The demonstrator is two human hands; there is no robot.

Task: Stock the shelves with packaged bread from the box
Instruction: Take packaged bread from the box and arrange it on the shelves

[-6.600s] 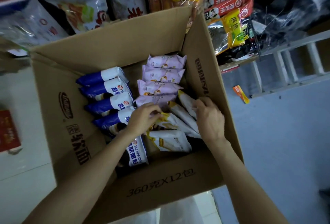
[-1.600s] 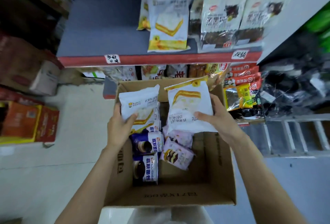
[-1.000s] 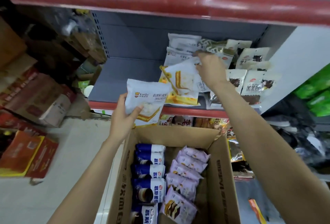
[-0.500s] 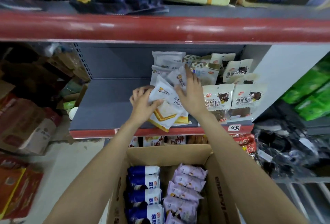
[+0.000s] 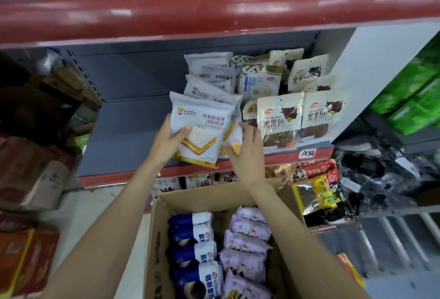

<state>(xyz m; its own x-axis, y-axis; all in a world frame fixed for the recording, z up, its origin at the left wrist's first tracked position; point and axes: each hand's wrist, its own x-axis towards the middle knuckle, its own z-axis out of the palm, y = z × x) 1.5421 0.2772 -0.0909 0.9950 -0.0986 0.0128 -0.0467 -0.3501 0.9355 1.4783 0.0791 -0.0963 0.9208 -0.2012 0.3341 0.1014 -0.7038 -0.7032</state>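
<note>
Both bare arms reach up and forward from the bottom of the view. The left hand (image 5: 166, 142) grips a white bread pack (image 5: 202, 129), thumb across its front and fingers behind. The right hand (image 5: 246, 153) is just beside it, fingers straight and spread, the fingertips (image 5: 245, 126) touching the pack's right edge.

Two bare forearms enter the frame from 6 o'clock, the left from 7 o'clock, the right from 5 o'clock. No sleeve, glove, watch or ring is visible. Left hand (image 5: 166, 142) and right hand (image 5: 247, 153): short, unpainted fingernails.
</note>
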